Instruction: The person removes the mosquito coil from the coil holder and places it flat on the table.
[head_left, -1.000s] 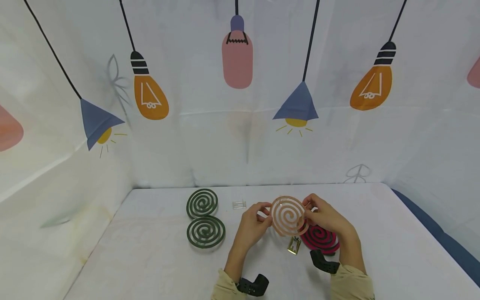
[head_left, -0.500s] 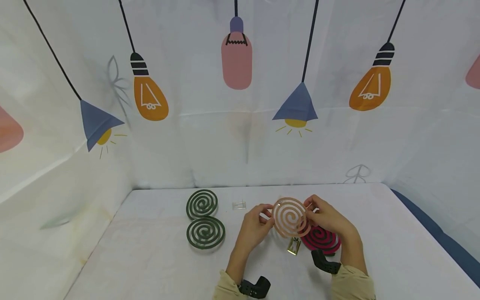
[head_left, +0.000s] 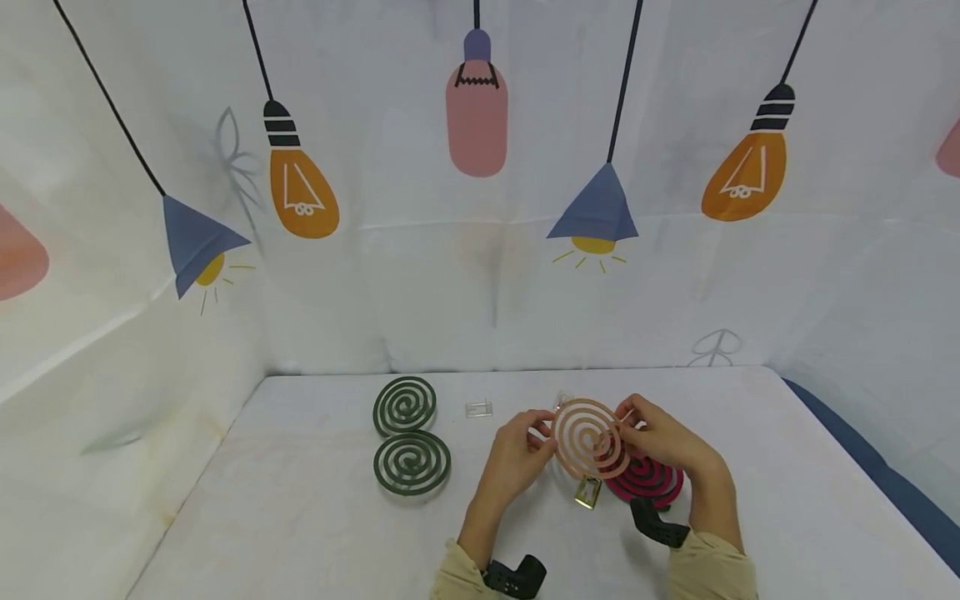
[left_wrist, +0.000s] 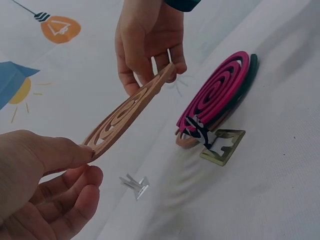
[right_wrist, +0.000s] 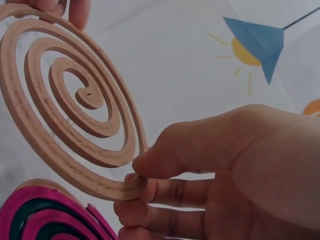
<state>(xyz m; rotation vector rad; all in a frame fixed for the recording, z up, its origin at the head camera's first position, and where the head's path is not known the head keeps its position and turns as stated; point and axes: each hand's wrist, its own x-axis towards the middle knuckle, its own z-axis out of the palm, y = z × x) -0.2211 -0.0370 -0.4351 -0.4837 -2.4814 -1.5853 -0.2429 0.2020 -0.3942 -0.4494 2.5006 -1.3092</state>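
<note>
Behind tan coil (right_wrist: 89, 100), pink coil (left_wrist: 214, 95) partly hidden.

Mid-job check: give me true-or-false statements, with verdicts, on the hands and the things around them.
The left hand and the right hand both hold the tan coil. True.
The tan coil lies flat on the table. False: it is held raised.
A pink coil lies on top of a dark green coil. True.
The gold frame is in the left hand. False: neither hand touches the gold frame.
A loose green coil lies left of both hands. True.
</note>
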